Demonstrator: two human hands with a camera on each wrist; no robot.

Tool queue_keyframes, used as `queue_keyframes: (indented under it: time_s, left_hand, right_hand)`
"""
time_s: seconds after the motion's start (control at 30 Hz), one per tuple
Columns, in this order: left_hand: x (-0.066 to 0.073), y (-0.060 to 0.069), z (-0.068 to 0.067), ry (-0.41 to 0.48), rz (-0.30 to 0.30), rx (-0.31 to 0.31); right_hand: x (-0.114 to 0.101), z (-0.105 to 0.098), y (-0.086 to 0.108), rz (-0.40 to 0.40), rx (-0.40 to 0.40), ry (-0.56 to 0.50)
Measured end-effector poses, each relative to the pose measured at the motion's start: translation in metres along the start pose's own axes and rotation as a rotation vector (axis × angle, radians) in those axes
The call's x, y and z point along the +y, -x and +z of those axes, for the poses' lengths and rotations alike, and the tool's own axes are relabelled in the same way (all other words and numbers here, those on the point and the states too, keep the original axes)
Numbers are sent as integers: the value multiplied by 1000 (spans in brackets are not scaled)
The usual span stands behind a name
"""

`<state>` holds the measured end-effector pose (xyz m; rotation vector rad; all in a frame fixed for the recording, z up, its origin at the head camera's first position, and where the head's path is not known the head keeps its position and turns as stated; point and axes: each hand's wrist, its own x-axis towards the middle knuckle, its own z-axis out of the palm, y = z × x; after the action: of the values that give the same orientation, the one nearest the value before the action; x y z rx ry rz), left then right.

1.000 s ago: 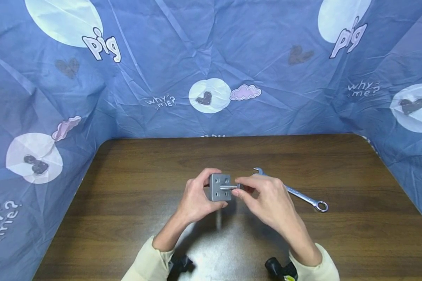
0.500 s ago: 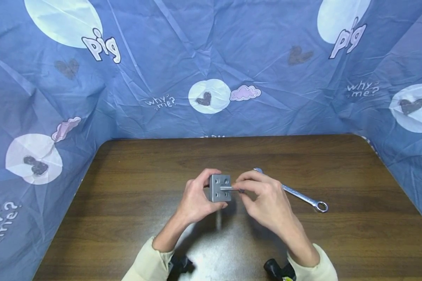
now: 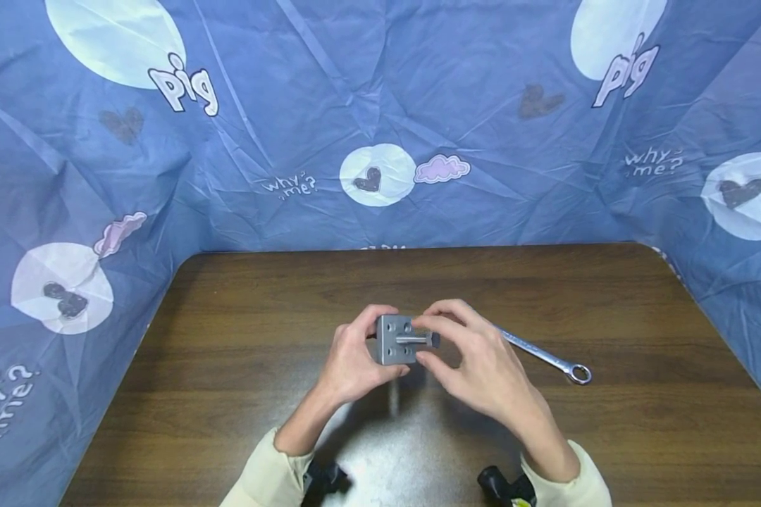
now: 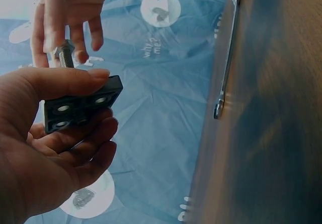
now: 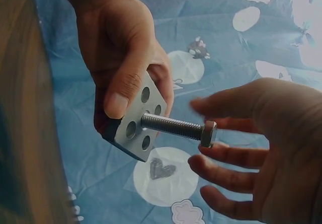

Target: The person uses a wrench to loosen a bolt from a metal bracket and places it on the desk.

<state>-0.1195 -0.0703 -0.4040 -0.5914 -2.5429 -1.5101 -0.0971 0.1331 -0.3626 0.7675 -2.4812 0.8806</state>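
Note:
My left hand (image 3: 355,355) grips a grey square metal plate (image 3: 390,351) by its edges, thumb on one side and fingers on the other. Four-cornered and thick, the plate has several round holes, seen closely in the right wrist view. From its middle hole sticks a threaded hex bolt (image 5: 173,127), its head pointing at my right hand (image 3: 482,359). That hand is spread around the bolt head; in the right wrist view its thumb (image 5: 221,103) stands apart from the head. One finger lies close behind the head, and whether it touches cannot be told.
A combination wrench (image 3: 545,353) lies on the brown wooden table (image 3: 260,296) to the right, its open end hidden behind my right hand in the head view. Blue printed cloth (image 3: 514,211) hangs around the table's back and sides.
My right fingers pinched the bolt head, shifted around it, and now stand spread away from it. The bolt stays in the plate, and my left hand has barely moved.

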Motion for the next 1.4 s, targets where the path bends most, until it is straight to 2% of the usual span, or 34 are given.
queue_keyframes:
  time_s: [0.23, 0.33, 0.43, 0.6, 0.83, 1.23, 1.4]
  left_hand:
    - [1, 0, 0, 5, -13, 4]
    - [1, 0, 0, 2, -14, 3]
    - [2, 0, 1, 2, -17, -1]
    - [2, 0, 2, 3, -25, -2]
    - [2, 0, 1, 2, -26, -3]
    - [1, 0, 1, 9, -20, -10]
    - [1, 0, 1, 6, -13, -11]
  right_hand:
    - [-2, -2, -1, 177, 4, 42]
    - [-3, -3, -2, 217, -28, 62]
    - [-4, -2, -2, 221, -38, 65]
    - [-2, -1, -1, 146, 0, 46]
    - [2, 0, 1, 24, 59, -35]
    - [3, 5, 0, -87, 128, -6]
    - [4, 7, 0, -123, 131, -22]
